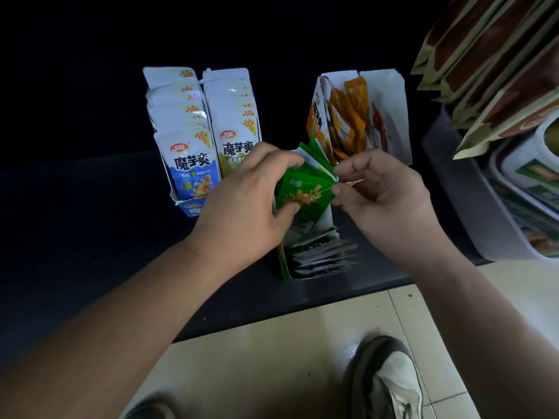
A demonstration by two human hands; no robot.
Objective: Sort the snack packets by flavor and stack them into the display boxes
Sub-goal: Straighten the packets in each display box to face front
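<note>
My left hand [245, 204] grips a fanned bunch of green snack packets [305, 189] from the left, above a green display box [286, 261] that holds several dark packets lying flat. My right hand [381, 189] pinches the right edge of the same green bunch with thumb and forefinger. An orange packet edge [354, 182] peeks out under my right fingers. Behind stands an orange display box [393, 110] with loose orange packets [348, 116]. To the left stand a blue-packet box [187, 152] and a pale green-packet box [234, 128], both filled in rows.
The boxes sit on a dark shelf [90, 237] whose front edge runs above a tiled floor [272, 358]. Brown bagged goods [496, 65] hang at the upper right over a tray of packs [529, 201]. My shoes [390, 379] are below.
</note>
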